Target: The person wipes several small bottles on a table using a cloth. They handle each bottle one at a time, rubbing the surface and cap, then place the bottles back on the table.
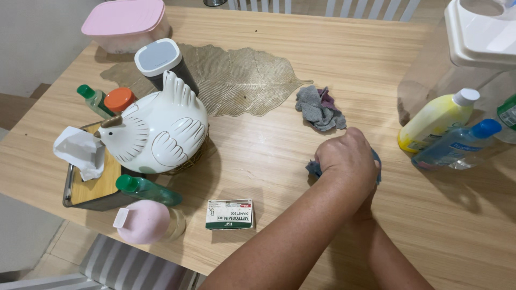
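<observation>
A blue cloth (313,167) lies bunched on the tabletop (279,161), only its edges showing from under the person's hands. It sits right of the table's middle, just below a crumpled grey rag (320,109) that lies apart from it.

The left hand (346,157) reaches across from the lower left, its forearm crossing over the other arm, knuckles up and fingers curled down onto the cloth, so it looks clenched on it. The right hand (370,201) is almost wholly hidden beneath the left wrist, and whether it grips the cloth or only presses on it cannot be told.

The likely trouble comes from that crossed pose. A wide sweep to the right could bring the cloth or a wrist against the yellow bottle (438,119) and the blue-capped bottle (457,145), both lying tilted near the tabletop's right side (they look light enough to roll). A sweep toward the body could shove the small medicine box (230,214), which sits near the front edge. The white ceramic hen (156,129) stands well apart and seems at less risk.
</observation>
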